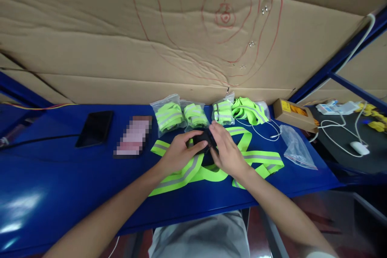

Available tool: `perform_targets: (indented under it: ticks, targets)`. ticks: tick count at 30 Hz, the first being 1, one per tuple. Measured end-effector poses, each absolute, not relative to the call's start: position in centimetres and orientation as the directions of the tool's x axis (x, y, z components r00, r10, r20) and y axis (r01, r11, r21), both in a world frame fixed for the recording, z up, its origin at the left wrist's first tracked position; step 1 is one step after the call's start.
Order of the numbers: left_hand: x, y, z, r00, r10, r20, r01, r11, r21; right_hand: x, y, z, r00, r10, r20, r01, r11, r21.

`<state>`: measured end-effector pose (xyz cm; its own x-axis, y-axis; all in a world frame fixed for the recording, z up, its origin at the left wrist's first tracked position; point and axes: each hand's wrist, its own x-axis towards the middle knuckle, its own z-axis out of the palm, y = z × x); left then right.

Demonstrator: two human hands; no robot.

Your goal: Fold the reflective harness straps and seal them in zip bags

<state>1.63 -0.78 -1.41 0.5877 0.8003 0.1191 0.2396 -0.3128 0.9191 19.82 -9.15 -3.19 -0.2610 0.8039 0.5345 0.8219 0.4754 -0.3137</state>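
Note:
Both my hands meet over a blue table (pixel 90 185), around a black buckle-like piece (pixel 200 138) attached to a neon-yellow reflective strap (pixel 187 175). My left hand (pixel 179 150) pinches it from the left, thumb on top. From the right, my right hand (pixel 227 148) closes its fingers on the same black piece; part of it is hidden by the fingers. The strap, with a grey stripe along it, spreads in loops under and beside both hands, reaching to the right (pixel 263 157).
Behind the hands stand several clear bags (pixel 169 117) of folded neon straps, with a loose strap bundle (pixel 249 111) beside them. A phone (pixel 133 136) and a black tablet-like device (pixel 94 129) lie left. Right are an empty plastic bag (pixel 298 149), white cables and a cardboard box (pixel 294 115).

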Motion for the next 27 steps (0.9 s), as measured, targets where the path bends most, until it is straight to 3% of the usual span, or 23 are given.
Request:
perform_targets:
  ticks: [4, 10, 17, 19, 23, 27]
  targets:
    - [1.2, -0.2, -0.5, 0.645, 0.749, 0.154, 0.165, -0.333, 0.928, 19.5, -9.3, -3.4, -0.343, 0.765, 0.545, 0.734, 0.580, -0.352]
    - [-0.9, 0.1, 0.4, 0.753, 0.654, 0.072, 0.233, -0.367, 0.901, 21.5, -8.2, 0.1, -0.351, 0.856, 0.379, 0.526, 0.515, -0.677]
    - [-1.9, -0.6, 0.6, 0.690, 0.723, 0.048, 0.094, -0.155, 0.983, 21.8, -7.1, 3.4, -0.359, 0.856, 0.371, 0.627, 0.516, -0.584]
    - [-1.9, -0.7, 0.4, 0.653, 0.754, 0.066, 0.027, -0.110, 0.994, 21.1, -7.2, 3.0, -0.343, 0.871, 0.353, 0.585, 0.491, -0.645]
    - [-1.7, -0.9, 0.0, 0.592, 0.800, 0.096, -0.116, -0.034, 0.993, 20.0, -7.7, 1.4, -0.399, 0.904, 0.151, 0.456, 0.339, -0.823]
    - [-1.3, -1.3, -0.2, 0.522, 0.847, 0.102, -0.175, -0.011, 0.985, 19.4, -8.1, 0.1, -0.415, 0.888, 0.199, 0.356, 0.360, -0.863]
